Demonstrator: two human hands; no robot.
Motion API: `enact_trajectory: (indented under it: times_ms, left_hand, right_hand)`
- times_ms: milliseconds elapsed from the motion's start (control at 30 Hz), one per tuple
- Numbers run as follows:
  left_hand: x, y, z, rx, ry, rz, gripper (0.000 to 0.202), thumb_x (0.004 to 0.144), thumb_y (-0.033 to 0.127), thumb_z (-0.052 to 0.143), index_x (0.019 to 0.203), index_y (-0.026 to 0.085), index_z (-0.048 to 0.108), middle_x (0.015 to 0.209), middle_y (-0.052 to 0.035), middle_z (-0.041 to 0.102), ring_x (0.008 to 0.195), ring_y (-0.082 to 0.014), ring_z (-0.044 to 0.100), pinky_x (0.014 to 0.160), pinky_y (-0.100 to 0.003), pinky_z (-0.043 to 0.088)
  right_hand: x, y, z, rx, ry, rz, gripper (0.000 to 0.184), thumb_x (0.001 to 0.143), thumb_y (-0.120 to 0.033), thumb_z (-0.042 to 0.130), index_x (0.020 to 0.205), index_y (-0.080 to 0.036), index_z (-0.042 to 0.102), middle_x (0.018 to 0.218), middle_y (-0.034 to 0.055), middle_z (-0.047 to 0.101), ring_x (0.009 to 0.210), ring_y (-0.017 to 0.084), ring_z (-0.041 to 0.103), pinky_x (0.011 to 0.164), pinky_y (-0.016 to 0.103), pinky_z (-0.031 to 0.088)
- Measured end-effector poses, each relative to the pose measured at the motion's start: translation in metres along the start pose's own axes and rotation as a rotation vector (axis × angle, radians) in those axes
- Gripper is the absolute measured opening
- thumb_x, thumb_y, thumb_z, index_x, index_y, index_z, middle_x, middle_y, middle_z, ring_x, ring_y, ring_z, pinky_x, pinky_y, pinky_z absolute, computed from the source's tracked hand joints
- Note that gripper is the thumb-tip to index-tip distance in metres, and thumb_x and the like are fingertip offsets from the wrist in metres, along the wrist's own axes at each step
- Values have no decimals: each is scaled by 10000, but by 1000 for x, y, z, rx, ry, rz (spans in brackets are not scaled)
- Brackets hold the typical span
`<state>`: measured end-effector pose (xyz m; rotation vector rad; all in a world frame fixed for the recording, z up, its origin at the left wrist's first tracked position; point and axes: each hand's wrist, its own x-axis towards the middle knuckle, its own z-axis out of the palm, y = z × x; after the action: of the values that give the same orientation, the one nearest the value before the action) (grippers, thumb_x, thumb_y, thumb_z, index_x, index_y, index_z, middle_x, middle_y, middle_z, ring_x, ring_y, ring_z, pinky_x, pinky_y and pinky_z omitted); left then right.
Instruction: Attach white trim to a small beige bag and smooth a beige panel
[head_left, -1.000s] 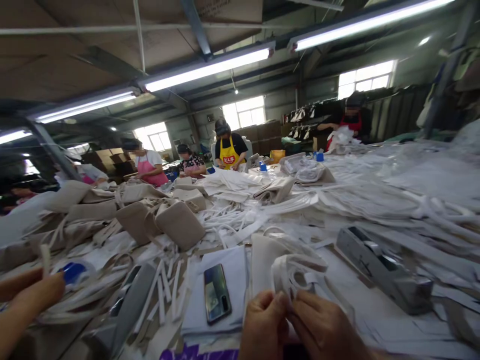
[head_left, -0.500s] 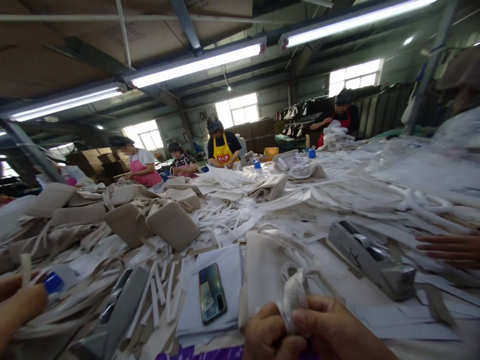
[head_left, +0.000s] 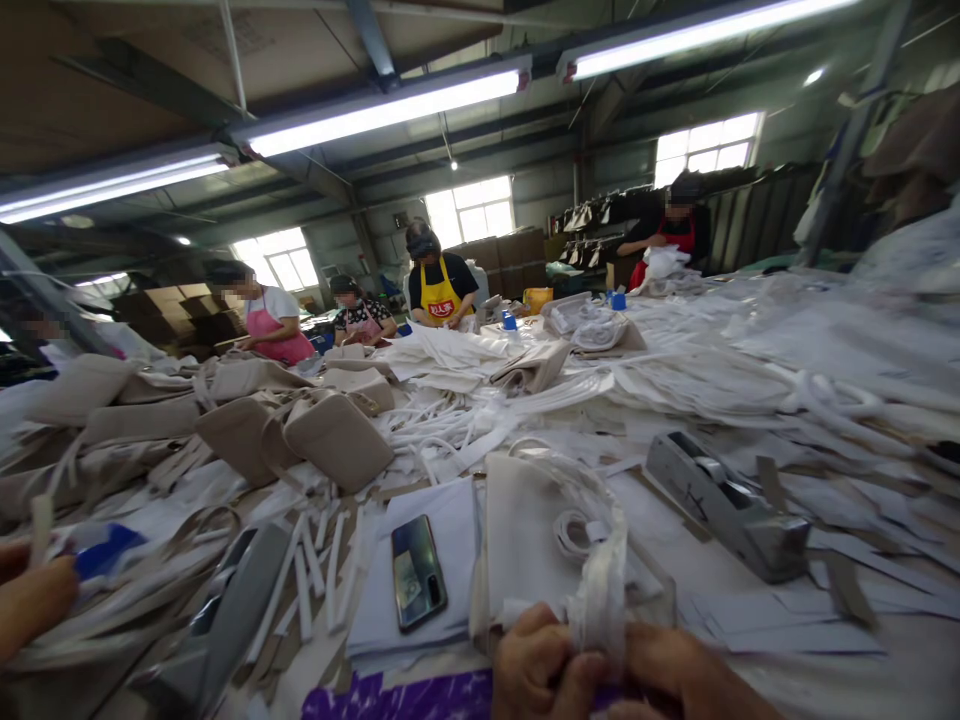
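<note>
A beige bag (head_left: 521,525) lies flat before me, with a white coiled strap (head_left: 574,533) on it. A white, partly see-through wrapped strap (head_left: 613,540) arches over the bag's right side and comes down between my hands. My left hand (head_left: 541,665) is closed round its lower end, thumb and fingers pressed together. My right hand (head_left: 667,665) grips the same end from the right; its fingertips are partly hidden behind the wrap. Below my hands shows purple-printed plastic (head_left: 405,695).
A phone (head_left: 418,572) rests on white sheets (head_left: 375,620) to the left. Grey tape dispensers stand at left (head_left: 214,620) and right (head_left: 727,505). A co-worker's hand (head_left: 34,600) is at the left edge near blue material (head_left: 109,550). Beige bags (head_left: 337,440) pile behind. Several co-workers stand across the table.
The white wrap between my hands has gone from a bunched clump to a longer arched band. A co-worker's hand at the right has left the view. The blue material at left shows larger.
</note>
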<state>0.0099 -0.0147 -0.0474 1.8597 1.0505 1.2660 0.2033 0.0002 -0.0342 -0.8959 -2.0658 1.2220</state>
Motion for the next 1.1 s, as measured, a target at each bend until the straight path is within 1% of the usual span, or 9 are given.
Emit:
enact_trajectory:
  times_ms: [133,267,333,433,600,733,867,933,1100]
  left_hand:
    - [-3,-8,7,-168,-119,125,455,916,577,538,941,205,797,868,-120,689,760,-190,648,686,-270,508]
    - [0,-6,11,-196,-160,84,455,891,600,569,1020,226,793,1005,-146,709,869,-236,678,778,-301,531]
    - [5,3,6,-216,-232,-18,459,869,593,607,1018,201,794,1008,-157,706,884,-252,670,779,-311,517]
    - [16,18,0,-514,-247,-240,585,806,674,633,945,129,791,824,-136,691,758,-223,633,674,-288,476]
    - [24,23,4,-581,58,-506,556,666,647,791,788,106,749,650,-27,556,591,-105,470,572,-223,401]
    - [18,22,0,-349,194,-318,450,771,583,725,680,143,741,717,-52,595,660,-149,551,612,-242,461]
    - [19,25,-17,-73,67,33,262,853,430,687,831,194,797,796,-77,658,701,-169,627,645,-238,503]
    - [24,27,-24,-47,-65,158,202,870,344,673,964,210,791,892,-97,693,759,-183,663,693,-241,527]
    - [36,30,-33,3,-119,213,198,884,293,638,994,206,778,948,-118,690,848,-207,651,774,-279,514]
  right_hand:
    - [1,-23,-4,814,23,481,593,711,-745,676,665,-166,555,509,-62,354,427,52,274,400,177,210]
    - [7,-39,0,1119,69,580,507,595,-563,840,762,-147,604,665,-8,516,540,65,458,475,152,306]
    - [9,-41,-1,950,54,501,425,661,-515,811,774,-141,644,656,-4,529,557,82,478,511,172,361]
    - [11,-35,-3,335,94,187,250,820,-381,699,735,-147,683,702,37,609,651,142,557,615,228,447]
    - [16,-21,2,-440,219,-312,275,962,-209,457,868,-178,714,829,106,679,721,192,616,646,275,459]
    - [23,-25,-6,-106,88,-228,371,964,-432,511,749,-176,671,779,81,642,694,177,577,637,270,451]
    - [30,-23,-13,669,-68,229,602,787,-754,601,641,-175,526,488,-62,343,430,69,280,402,200,231]
    - [35,-19,-12,927,-92,374,607,708,-739,697,625,-185,463,460,-102,253,408,43,160,379,196,111]
    - [50,-24,-9,996,-25,401,463,681,-521,822,680,-171,518,503,-93,344,429,40,234,419,187,190]
